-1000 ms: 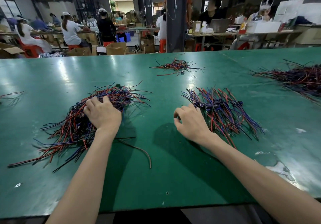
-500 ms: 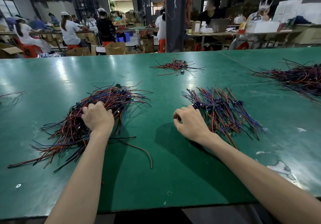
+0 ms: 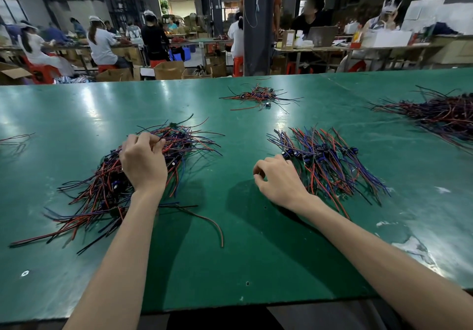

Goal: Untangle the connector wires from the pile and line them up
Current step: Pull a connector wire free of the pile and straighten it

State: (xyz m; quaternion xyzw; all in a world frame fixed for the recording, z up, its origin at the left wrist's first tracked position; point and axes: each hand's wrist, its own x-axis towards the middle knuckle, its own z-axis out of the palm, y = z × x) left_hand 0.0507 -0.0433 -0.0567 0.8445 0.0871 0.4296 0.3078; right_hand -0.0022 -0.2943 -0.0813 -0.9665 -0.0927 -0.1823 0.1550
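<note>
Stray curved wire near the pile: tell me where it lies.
Head view, left of centre: the stray wire curls on the table just right of the left forearm, trailing from the near edge of the tangled pile.

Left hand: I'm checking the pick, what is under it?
The tangled wire pile on the green table. The left hand pinches strands; wires beneath its palm are covered.

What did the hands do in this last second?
The left hand, flat on the tangled pile a second ago, curled its fingers and now seems to pinch wires at the pile's top. The right hand stayed loosely curled on the table beside the lined-up bundle; the small far pile has not shifted.
</note>
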